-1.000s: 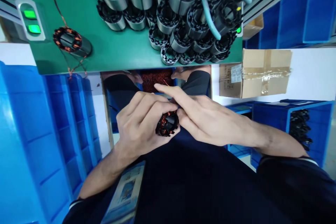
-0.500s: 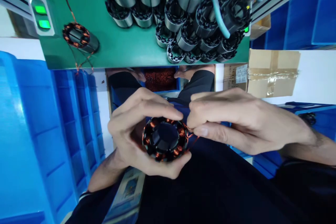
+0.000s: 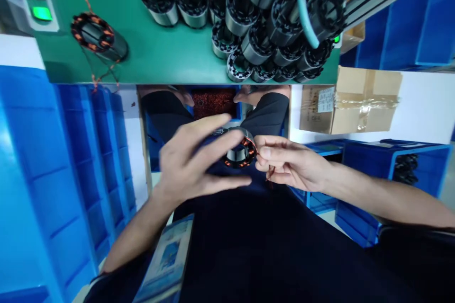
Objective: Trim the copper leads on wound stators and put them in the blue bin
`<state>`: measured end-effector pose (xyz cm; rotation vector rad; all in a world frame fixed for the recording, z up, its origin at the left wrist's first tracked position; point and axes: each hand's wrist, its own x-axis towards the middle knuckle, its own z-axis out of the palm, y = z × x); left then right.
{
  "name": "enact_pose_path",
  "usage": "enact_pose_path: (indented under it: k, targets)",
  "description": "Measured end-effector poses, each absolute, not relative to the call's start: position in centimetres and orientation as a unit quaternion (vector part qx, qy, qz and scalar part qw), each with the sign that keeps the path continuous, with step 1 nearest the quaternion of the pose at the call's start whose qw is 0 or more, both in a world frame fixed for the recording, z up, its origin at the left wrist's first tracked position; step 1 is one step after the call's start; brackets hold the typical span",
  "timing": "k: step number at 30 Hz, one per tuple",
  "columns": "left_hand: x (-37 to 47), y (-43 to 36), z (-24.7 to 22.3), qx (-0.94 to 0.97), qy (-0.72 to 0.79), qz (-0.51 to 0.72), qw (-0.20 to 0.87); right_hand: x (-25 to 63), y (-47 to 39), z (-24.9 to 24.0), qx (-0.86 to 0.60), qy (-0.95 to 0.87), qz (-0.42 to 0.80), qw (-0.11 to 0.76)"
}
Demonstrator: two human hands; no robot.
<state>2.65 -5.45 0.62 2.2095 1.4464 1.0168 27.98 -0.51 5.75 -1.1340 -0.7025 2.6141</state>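
Note:
A motor stator [image 3: 239,154] with orange copper windings hangs in front of my dark clothes, below the bench edge. At its right rim, my right hand [image 3: 289,161] is closed in a pinch on the copper wire [image 3: 270,173], whose loose ends dangle under the fingers. My left hand [image 3: 194,161] is spread on the stator's left, slightly blurred, its fingers apart. One finger passes in front of the stator's upper left side; whether it touches is unclear.
On the green bench [image 3: 170,59], a wound stator [image 3: 101,38] with trailing wires lies left. Several bare stator cores [image 3: 258,45] are stacked right, under light-blue pliers handles [image 3: 305,9]. Blue bins [image 3: 31,161] flank the left; a cardboard box [image 3: 368,99] sits right.
My left hand has loosened from around the stator and spread its fingers. The stator has tilted and shifted up and slightly right. My right hand keeps its pinch at the wire. The view has shifted.

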Motion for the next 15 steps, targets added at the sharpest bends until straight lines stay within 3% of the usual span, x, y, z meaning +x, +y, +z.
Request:
enact_pose_path:
  k: [1,3,6,8,9,11,13,15]
  targets:
    - [3.1,-4.9,0.8,0.754,0.462,0.417,0.211,27.8,-0.2,6.3,-0.367,-0.299,0.874,0.104]
    - [4.3,-3.8,1.4,0.713,0.421,0.427,0.362,27.6,1.3,7.8,-0.316,-0.514,0.792,0.091]
    - [5.8,-3.1,2.5,0.564,0.346,0.292,0.69,28.3,4.1,9.9,-0.224,-0.823,0.522,0.025]
    - [6.1,-3.2,3.0,0.515,0.32,0.243,0.757,29.4,5.5,11.2,-0.178,-0.919,0.351,0.004]
    - [6.0,-3.4,3.2,0.536,0.347,0.255,0.726,29.9,6.0,11.8,-0.172,-0.939,0.297,0.011]
    - [5.4,-3.8,3.2,0.641,0.424,0.302,0.565,30.9,6.7,12.9,-0.202,-0.934,0.293,0.031]
    - [4.7,-4.0,3.2,0.743,0.432,0.332,0.388,31.4,7.2,13.4,-0.27,-0.869,0.413,0.037]
    - [4.2,-3.9,3.4,0.786,0.402,0.352,0.312,31.6,7.3,12.9,-0.3,-0.766,0.568,-0.003]
